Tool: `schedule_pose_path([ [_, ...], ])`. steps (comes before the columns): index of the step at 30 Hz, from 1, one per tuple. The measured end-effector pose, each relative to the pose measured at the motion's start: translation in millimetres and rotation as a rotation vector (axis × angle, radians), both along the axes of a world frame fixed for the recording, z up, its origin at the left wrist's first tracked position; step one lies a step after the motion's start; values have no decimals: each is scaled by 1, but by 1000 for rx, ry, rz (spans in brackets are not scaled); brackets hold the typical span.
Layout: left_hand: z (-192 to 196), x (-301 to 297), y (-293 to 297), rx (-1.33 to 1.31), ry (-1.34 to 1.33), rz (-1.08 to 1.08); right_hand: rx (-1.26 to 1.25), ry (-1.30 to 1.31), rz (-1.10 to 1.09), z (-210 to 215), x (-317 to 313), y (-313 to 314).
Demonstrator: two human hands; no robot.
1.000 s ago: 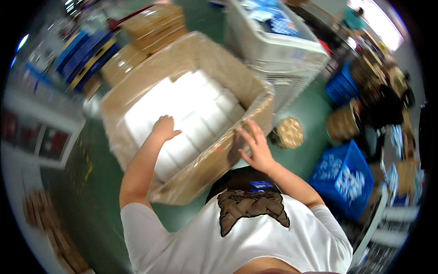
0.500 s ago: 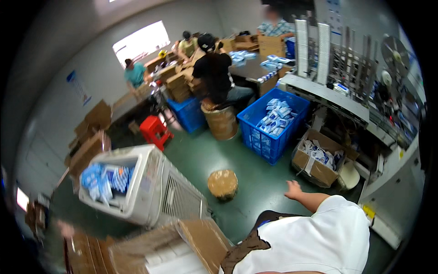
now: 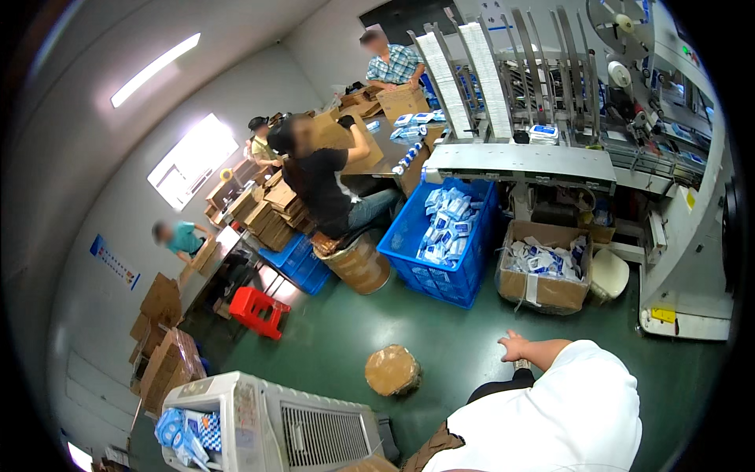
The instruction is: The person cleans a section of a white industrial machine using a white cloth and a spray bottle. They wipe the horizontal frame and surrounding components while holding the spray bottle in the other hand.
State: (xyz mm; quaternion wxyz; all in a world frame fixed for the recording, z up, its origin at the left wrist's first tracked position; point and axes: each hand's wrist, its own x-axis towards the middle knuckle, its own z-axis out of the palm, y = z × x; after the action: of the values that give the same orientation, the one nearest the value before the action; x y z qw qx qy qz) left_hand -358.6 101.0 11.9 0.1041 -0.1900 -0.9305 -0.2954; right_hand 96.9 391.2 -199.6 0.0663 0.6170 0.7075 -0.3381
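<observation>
Right hand [image 3: 515, 346] hung out with fingers spread, grip wide and holding nothing. Nearest thing was the brown wrapped roll [image 3: 392, 370] on the green floor [image 3: 440, 322], off to its left. Left hand wasn't visible at all.

A blue crate [image 3: 444, 236] of packets is set beside an open cardboard box [image 3: 544, 267]. A red stool [image 3: 257, 311] is seen near stacked cartons [image 3: 271, 212].
</observation>
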Motion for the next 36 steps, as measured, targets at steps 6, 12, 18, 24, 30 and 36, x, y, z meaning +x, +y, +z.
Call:
schedule_pose_path([
  [6,51,66,117,655,-201,10,18,248,-49,-11,36,119],
  [12,87,159,272,1208,-550,-280,-140,855,242,96,-8,223],
  [18,70,318,502,1199,-1285,-948,-305,1672,138,263,-1,277],
  [24,39,416,655,839,-1478,-1357,287,1595,-328,281,96,370],
  [30,79,426,846,447,-1141,-2226,696,942,-248,288,183,466],
  [36,55,459,989,12,-137,-2501,810,491,-188,268,212,557],
])
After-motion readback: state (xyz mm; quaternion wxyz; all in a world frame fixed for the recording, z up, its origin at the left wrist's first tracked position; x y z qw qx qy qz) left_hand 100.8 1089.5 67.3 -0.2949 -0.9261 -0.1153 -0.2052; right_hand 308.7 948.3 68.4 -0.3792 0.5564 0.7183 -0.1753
